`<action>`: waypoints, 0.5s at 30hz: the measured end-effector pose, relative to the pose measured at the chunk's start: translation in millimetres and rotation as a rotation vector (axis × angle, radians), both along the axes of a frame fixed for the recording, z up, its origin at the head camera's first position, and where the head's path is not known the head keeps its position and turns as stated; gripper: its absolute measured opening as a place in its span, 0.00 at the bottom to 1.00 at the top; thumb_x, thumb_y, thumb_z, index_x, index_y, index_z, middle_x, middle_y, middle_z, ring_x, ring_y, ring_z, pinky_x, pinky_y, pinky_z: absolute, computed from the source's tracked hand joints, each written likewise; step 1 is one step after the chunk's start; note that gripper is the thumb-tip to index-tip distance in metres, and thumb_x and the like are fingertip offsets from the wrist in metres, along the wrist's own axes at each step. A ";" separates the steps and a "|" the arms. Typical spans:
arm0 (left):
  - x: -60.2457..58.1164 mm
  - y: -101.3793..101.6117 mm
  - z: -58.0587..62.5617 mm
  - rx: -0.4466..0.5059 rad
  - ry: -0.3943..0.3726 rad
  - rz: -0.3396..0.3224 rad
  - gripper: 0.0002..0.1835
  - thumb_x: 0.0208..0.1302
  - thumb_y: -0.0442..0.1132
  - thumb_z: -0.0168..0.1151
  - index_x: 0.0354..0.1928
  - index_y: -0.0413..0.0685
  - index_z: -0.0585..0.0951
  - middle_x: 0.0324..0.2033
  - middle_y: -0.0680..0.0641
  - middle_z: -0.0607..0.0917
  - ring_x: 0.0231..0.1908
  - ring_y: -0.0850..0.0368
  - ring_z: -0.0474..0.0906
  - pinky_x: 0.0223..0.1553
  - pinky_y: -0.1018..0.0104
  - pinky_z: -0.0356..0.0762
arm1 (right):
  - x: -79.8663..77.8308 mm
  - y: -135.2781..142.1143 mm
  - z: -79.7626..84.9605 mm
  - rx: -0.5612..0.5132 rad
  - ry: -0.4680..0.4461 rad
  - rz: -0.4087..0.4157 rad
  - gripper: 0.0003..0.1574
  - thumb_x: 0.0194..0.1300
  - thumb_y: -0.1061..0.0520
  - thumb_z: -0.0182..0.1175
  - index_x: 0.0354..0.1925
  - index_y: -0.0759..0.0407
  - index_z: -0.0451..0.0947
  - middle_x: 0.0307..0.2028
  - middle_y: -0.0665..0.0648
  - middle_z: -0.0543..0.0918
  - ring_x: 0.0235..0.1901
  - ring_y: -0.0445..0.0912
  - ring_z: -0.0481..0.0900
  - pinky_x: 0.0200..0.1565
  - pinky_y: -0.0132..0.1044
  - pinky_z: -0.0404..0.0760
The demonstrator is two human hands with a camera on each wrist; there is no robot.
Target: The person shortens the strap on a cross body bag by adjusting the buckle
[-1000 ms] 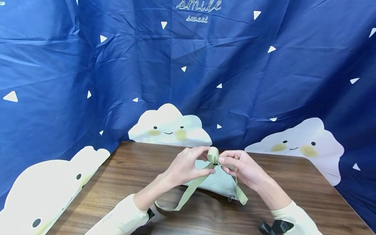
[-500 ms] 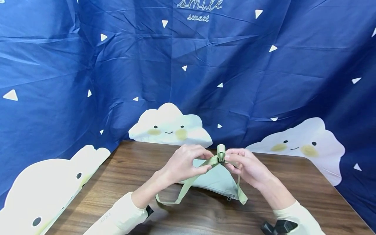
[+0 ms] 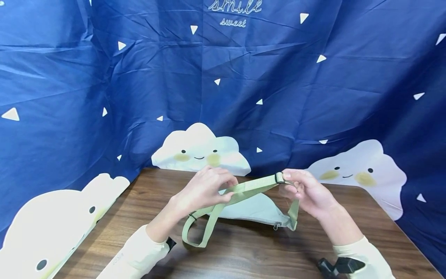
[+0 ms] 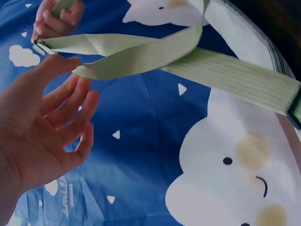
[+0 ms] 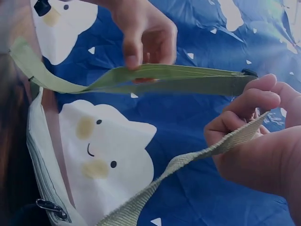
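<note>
A pale grey-green zipped bag (image 3: pixel 249 209) lies on the table with its light green webbing strap (image 3: pixel 256 186) raised in front of it. My left hand (image 3: pixel 205 188) pinches the doubled strap between thumb and fingers, left of the bag's middle. Further right, my right hand (image 3: pixel 311 195) grips the strap just beside a black slider buckle (image 3: pixel 280 178). Between the hands the webbing runs in two layers, spread apart in the right wrist view. A second black buckle (image 3: pixel 192 216) sits on the strap's lower left loop. The zipper pull (image 5: pixel 51 208) hangs at the bag's right end.
The brown wood-grain table (image 3: pixel 139 217) runs back to a blue cloth backdrop (image 3: pixel 244 97) printed with white clouds and triangles. Black camera mounts (image 3: pixel 343 266) show at both wrists.
The small upright strap loop at the buckle is pulled out into a long, nearly straight double run. My right hand has moved right with the buckle, my left hand left; the hands are farther apart.
</note>
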State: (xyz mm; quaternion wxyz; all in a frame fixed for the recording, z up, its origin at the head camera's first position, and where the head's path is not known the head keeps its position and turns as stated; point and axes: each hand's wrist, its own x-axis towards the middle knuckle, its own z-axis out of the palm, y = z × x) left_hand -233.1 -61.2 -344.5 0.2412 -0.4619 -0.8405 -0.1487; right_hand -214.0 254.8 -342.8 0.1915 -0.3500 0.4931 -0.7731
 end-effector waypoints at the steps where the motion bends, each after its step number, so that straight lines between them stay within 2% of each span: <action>1: -0.5 -1.4 0.6 -0.001 0.004 0.001 0.08 0.59 0.42 0.71 0.41 0.60 0.85 0.35 0.62 0.83 0.36 0.67 0.76 0.44 0.62 0.70 | -0.7 1.0 0.1 -0.012 -0.002 0.009 0.25 0.77 0.69 0.35 0.35 0.60 0.79 0.21 0.49 0.68 0.19 0.43 0.55 0.30 0.30 0.63; 3: -1.2 -4.0 1.6 0.002 0.006 -0.003 0.09 0.58 0.41 0.71 0.41 0.59 0.85 0.34 0.62 0.82 0.34 0.66 0.76 0.44 0.62 0.69 | -1.9 2.4 0.4 -0.017 -0.008 0.012 0.25 0.77 0.69 0.35 0.34 0.60 0.79 0.21 0.49 0.69 0.19 0.43 0.55 0.30 0.30 0.62; 7: -2.8 -6.4 0.6 -0.005 0.012 -0.008 0.10 0.59 0.43 0.72 0.43 0.59 0.85 0.35 0.61 0.82 0.35 0.66 0.74 0.45 0.62 0.69 | -2.6 2.6 0.2 0.043 -0.009 -0.065 0.24 0.78 0.68 0.36 0.34 0.59 0.79 0.21 0.49 0.71 0.19 0.44 0.55 0.32 0.30 0.65; 11: -3.5 -3.4 -1.8 -0.012 0.040 -0.006 0.15 0.61 0.47 0.72 0.50 0.59 0.84 0.43 0.61 0.83 0.43 0.67 0.76 0.47 0.62 0.69 | -0.1 0.1 -0.1 0.117 0.011 -0.175 0.22 0.77 0.67 0.40 0.36 0.58 0.80 0.20 0.49 0.72 0.19 0.44 0.57 0.32 0.31 0.66; 15: -0.3 5.0 -2.4 0.030 0.077 -0.033 0.22 0.62 0.54 0.71 0.57 0.57 0.83 0.50 0.60 0.83 0.50 0.66 0.77 0.48 0.61 0.70 | 5.2 -5.8 -0.3 0.181 0.025 -0.256 0.17 0.76 0.67 0.46 0.39 0.57 0.82 0.23 0.49 0.75 0.21 0.41 0.64 0.30 0.29 0.66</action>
